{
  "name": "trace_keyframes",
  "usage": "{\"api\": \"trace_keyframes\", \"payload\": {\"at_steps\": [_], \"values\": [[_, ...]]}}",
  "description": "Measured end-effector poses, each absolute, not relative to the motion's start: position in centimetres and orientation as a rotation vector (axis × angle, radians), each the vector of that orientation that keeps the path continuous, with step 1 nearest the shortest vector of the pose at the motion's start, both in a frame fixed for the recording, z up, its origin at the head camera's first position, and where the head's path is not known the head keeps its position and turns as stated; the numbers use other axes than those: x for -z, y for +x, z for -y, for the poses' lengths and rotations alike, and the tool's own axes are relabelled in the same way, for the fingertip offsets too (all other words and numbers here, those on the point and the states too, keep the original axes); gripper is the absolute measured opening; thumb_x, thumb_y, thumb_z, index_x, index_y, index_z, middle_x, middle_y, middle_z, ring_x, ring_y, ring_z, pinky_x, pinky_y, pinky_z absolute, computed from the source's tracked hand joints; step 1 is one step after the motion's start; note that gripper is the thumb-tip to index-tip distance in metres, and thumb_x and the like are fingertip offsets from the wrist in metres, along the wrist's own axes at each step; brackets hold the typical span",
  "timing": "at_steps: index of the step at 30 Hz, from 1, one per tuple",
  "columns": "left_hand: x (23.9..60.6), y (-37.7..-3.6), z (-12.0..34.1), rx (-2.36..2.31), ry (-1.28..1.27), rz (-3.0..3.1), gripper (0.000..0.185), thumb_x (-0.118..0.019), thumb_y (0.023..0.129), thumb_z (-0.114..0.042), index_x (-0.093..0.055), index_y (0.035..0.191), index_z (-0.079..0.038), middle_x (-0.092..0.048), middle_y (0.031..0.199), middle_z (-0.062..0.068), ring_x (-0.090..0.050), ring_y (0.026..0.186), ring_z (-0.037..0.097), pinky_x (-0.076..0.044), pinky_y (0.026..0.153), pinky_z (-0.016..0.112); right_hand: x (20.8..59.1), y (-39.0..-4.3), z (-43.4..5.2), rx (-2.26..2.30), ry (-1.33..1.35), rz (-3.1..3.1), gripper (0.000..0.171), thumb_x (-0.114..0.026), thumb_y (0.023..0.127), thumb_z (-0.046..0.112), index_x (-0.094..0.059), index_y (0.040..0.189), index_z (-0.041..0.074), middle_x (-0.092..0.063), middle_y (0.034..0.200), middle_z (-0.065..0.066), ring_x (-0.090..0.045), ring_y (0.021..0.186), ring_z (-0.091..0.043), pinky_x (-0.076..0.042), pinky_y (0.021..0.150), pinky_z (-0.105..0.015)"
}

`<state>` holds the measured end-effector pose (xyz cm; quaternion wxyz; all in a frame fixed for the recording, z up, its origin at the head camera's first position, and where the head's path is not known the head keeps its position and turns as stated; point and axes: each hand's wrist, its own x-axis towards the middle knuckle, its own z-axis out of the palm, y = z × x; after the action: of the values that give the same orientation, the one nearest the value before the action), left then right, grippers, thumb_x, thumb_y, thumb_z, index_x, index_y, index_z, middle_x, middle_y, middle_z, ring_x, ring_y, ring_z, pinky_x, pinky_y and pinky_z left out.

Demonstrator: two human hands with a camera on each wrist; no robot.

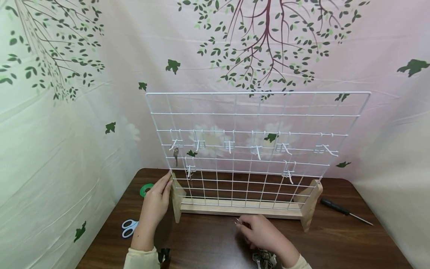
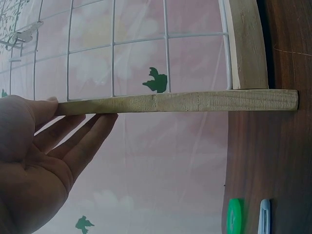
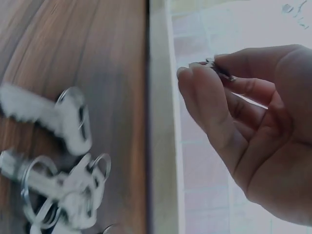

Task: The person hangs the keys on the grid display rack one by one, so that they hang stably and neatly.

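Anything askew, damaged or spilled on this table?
Nothing stands out. The wire grid rack stands upright in its wooden base, steadied by the left hand; the right hand pinches a small metal piece.

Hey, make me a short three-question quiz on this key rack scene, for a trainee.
1. True or false: the left hand rests with straight fingers against the wooden foot of the wire grid.
2. What does the right hand pinch? A) scissors B) a small metal key C) the screwdriver
3. Fill in: the green tape roll lies on the table to the person's ____ of the grid.

Key: 1 true; 2 B; 3 left.
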<state>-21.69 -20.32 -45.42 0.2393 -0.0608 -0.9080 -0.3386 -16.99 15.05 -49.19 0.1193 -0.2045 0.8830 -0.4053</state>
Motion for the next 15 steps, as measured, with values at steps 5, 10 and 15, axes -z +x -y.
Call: {"api": "trace_keyframes", "payload": {"at_steps": [5, 10, 15], "values": [[45.5, -21.7, 20.3, 0.926, -0.167, 2.482, 0.045, -0.058, 0.112, -0.019, -0.057, 0.155, -0.008, -0.063, 0.154, 0.016, -0.065, 0.138, 0.038, -0.058, 0.108, 0.058, 47.6, -16.4, -14.1, 1.248, -0.644, -2.62, 0.029, -0.058, 0.112, 0.037, -0.069, 0.092, 0.02, -0.059, 0.062, 0.008, -0.062, 0.044, -0.007, -0.053, 0.047, -0.024], [45.5, -21.8, 20.3, 0.928, -0.174, 2.476, 0.045, -0.059, 0.112, -0.018, -0.057, 0.155, -0.009, -0.064, 0.153, 0.016, -0.066, 0.137, 0.038, -0.059, 0.107, 0.057, 46.3, -16.0, -13.4, 1.4, -0.701, -2.614, 0.024, -0.06, 0.111, 0.036, -0.071, 0.093, 0.026, -0.071, 0.076, 0.005, -0.069, 0.061, -0.002, -0.06, 0.058, -0.024], [45.5, -21.7, 20.3, 0.936, -0.173, 2.476, 0.045, -0.059, 0.112, -0.018, -0.057, 0.155, -0.009, -0.064, 0.153, 0.017, -0.066, 0.137, 0.038, -0.059, 0.106, 0.058, 45.1, -15.9, -12.8, 1.609, -0.742, -2.597, 0.019, -0.063, 0.109, 0.032, -0.08, 0.115, 0.023, -0.082, 0.105, -0.002, -0.075, 0.087, -0.002, -0.064, 0.079, -0.025]]}}
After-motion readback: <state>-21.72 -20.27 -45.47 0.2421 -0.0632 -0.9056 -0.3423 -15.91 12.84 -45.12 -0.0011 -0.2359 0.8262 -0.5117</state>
